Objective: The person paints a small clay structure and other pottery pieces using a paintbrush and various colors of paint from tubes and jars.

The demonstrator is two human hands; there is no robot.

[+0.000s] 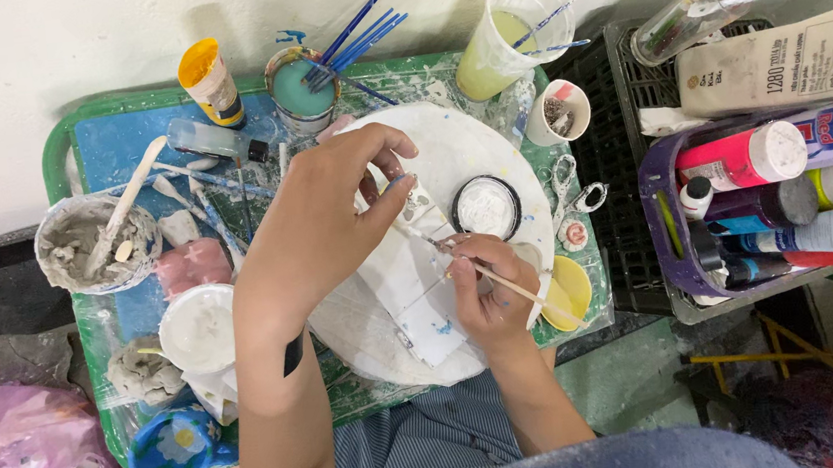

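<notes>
The left hand (pixel 334 206) pinched a small white piece (pixel 418 204) over a white round board (pixel 449 151) while the right hand (pixel 487 293) held a thin brush (pixel 501 279) against it.

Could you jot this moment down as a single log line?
left hand: pinches small white piece | right hand: holds brush, tip at piece | under: white round board | near: paint jar

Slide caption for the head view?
Left hand steadies a small white piece while right hand paints it with a brush.
</notes>
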